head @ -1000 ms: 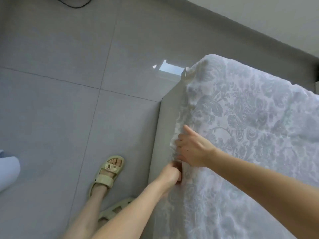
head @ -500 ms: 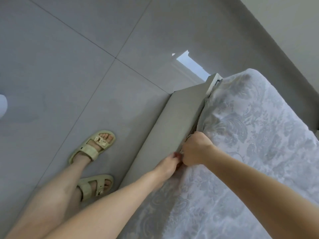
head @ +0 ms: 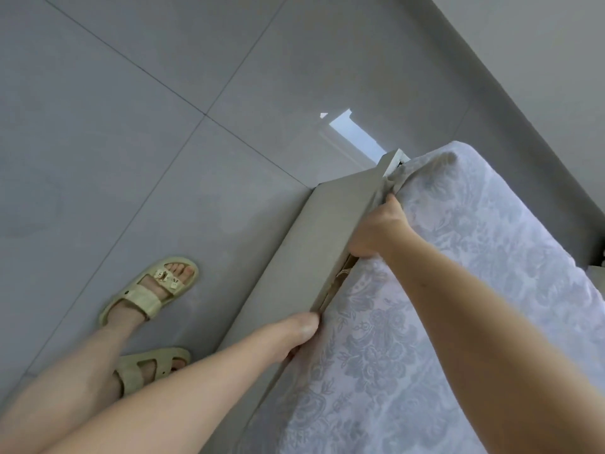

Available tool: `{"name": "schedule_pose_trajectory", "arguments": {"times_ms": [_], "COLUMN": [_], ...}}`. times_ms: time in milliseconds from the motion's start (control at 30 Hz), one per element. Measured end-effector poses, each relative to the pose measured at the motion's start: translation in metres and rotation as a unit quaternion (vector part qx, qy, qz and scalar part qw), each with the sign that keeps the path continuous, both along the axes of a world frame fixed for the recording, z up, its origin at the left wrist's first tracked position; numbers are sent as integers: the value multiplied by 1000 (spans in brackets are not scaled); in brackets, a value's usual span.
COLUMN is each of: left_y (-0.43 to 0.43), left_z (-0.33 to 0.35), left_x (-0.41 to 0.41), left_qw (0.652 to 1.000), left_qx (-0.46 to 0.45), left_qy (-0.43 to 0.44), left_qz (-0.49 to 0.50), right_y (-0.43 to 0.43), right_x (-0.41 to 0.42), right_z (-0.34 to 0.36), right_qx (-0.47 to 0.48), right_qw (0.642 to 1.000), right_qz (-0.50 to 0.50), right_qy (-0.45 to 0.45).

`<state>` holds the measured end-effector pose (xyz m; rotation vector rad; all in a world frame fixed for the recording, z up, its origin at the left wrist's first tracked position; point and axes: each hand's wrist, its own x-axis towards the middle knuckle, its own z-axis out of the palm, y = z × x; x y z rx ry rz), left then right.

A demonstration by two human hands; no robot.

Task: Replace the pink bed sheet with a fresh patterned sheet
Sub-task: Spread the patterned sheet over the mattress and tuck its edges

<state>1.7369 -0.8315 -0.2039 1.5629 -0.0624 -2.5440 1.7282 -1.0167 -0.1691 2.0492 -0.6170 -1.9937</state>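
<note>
The right hand point(head: 376, 231) curls over the patterned sheet point(head: 458, 290) at the grey bed frame point(head: 314, 244), while at its seven o'clock the left hand point(head: 294, 335) buries its fingers in the gap, grip unclear.

Floor point(head: 131, 126) is big grey glossy tiles with thin dark grout lines, and there's a bright window reflection point(head: 357, 136) on it right by the far corner of the bed. The grey bed frame rail point(head: 314, 250) runs diagonally through the shot. Two pale cream strappy sandals are near the rail: the front one point(head: 154, 290) has little charms on its strap, the back one point(head: 147, 365) is plain. A plain light wall point(head: 556, 44) fills the top right.
</note>
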Motion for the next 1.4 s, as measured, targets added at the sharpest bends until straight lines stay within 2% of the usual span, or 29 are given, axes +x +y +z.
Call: {"name": "schedule_pose_trajectory", "arguments": {"times_ms": [67, 133, 200, 267, 333, 400, 467, 567, 700, 767, 867, 933, 1000, 1067, 1167, 1267, 1400], "left_y": [-21, -57, -99, -143, -180, -206, -216, -237, -268, -278, -283, -284, -281, -267, -229, -180, -95], "left_z": [-9, -8, 4, 11, 15, 11, 5, 2, -2, -12, -18, -16, -8, -3, 2, 6, -1], "left_x": [19, 40, 57, 67, 71, 66, 58, 41, 20, 15, 17, 21, 31, 51, 83, 101, 95], "left_qw": [997, 982, 956, 932, 930, 944, 952, 962, 974, 982, 988, 985, 982, 973, 962, 961, 952], "left_qx": [-8, -54, -117, -153, -172, -191, -205, -198, -141, -120, -119, -145, -156, -178, -205, -169, -112], "left_qy": [-64, -109, -97, -51, -13, 11, 41, 67, 96, 73, 15, -55, -63, -86, -98, -59, -52], "left_qz": [44, 141, 252, 323, 324, 270, 225, 178, 149, 127, 100, 69, 81, 118, 151, 212, 280], "right_y": [-6, -13, -14, -15, -20, -26, -22, -25, -32, -27, -24, -20, -19, -19, -2, 42, 96], "right_x": [-1, 0, 3, -1, -19, -40, -51, -58, -65, -59, -46, -40, -30, -23, -30, -53, -69], "right_z": [-18, -23, -14, 0, 10, 12, 14, 21, 30, 23, 5, -2, -5, -2, -3, 2, 16], "right_qx": [-6, -2, 29, 67, 82, 72, 78, 94, 91, 84, 42, 47, 59, 54, 53, 54, 56], "right_qw": [1000, 1000, 999, 992, 966, 916, 888, 876, 870, 876, 890, 924, 949, 953, 943, 892, 865], "right_qz": [-2, -17, -29, -30, 0, 21, 16, 16, 11, -15, -23, -7, 5, 1, -18, -21, -39], "right_qy": [13, 2, -28, -106, -246, -393, -453, -472, -484, -475, -454, -380, -309, -300, -329, -447, -497]}}
